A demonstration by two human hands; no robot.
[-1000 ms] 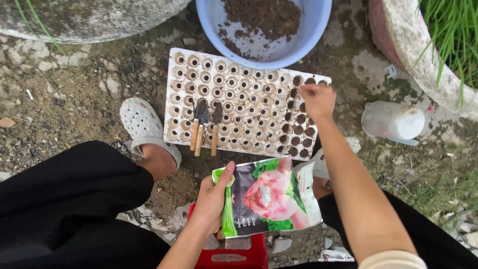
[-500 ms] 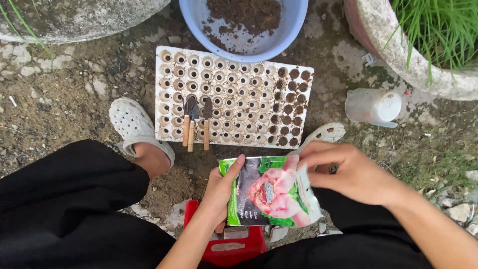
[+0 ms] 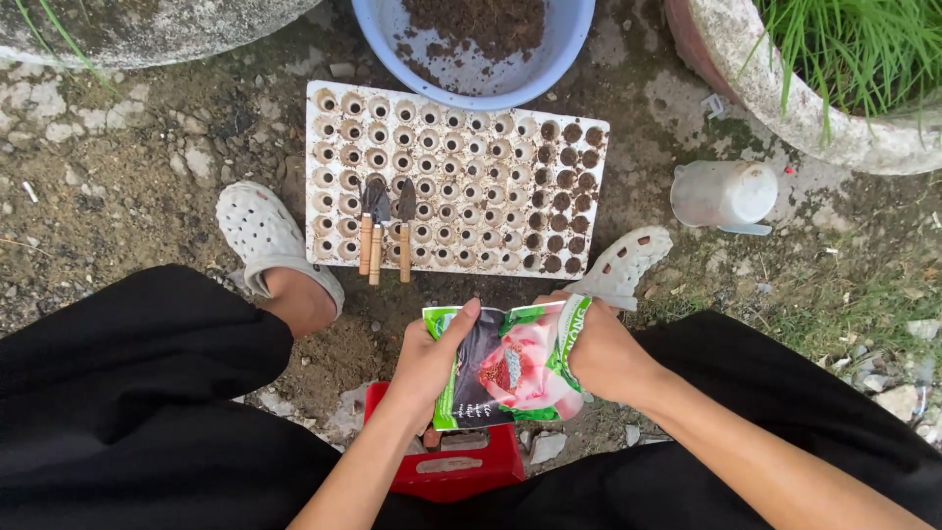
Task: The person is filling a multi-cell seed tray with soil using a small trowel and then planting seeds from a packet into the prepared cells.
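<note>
A: Grip first. Left hand (image 3: 427, 358) is clamping the left edge of the seed packet (image 3: 510, 365), thumb lying over the top corner. Right hand (image 3: 603, 353) is clamping the right edge, fingers wrapping behind it.

B: And the packet itself?

A: It's hanging between both hands, above the person's lap, green border, pink flower picture facing up. A red stool (image 3: 453, 456) is showing right under it.

B: Going outward?

A: A white seedling tray (image 3: 451, 182) is lying on the ground ahead, right-hand columns of cells holding dark soil, the rest looking pale. Three small wooden-handled tools (image 3: 383, 231) are resting on its near-left part. Blue basin (image 3: 491, 49) with soil is touching the tray's far edge. A clear plastic jar (image 3: 724, 194) is lying on its side to the right. White clogs (image 3: 257, 236) are flanking the tray.
</note>
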